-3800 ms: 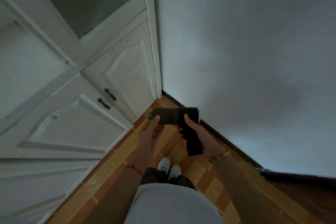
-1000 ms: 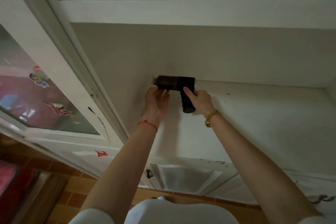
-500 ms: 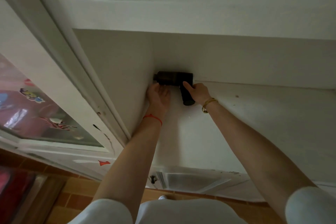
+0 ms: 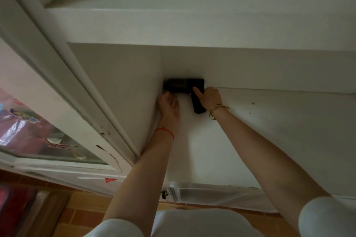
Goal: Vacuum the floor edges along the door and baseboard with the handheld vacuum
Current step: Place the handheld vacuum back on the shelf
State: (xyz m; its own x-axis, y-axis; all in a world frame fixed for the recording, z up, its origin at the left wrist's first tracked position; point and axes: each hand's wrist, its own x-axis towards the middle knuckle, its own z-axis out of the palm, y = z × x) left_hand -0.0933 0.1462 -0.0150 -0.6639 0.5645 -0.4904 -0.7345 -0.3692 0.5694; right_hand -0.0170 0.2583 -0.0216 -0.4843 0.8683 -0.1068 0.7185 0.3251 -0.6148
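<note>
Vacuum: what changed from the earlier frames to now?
The vacuum went from floor level up onto the white shelf and then back into its rear left corner. Right hand keeps the handle; left hand stays by the nozzle end.

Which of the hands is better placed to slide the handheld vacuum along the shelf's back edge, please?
Right hand: it grips the handheld vacuum by its handle. The left hand only lies flat beneath the nozzle.

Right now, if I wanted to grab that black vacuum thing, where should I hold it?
Probably by the stubby handle sticking down from the black vacuum, coming from below. Its nose is pushed into the shelf corner, so only that side is free. The right hand already grips there; the left hand rests under the barrel.
</note>
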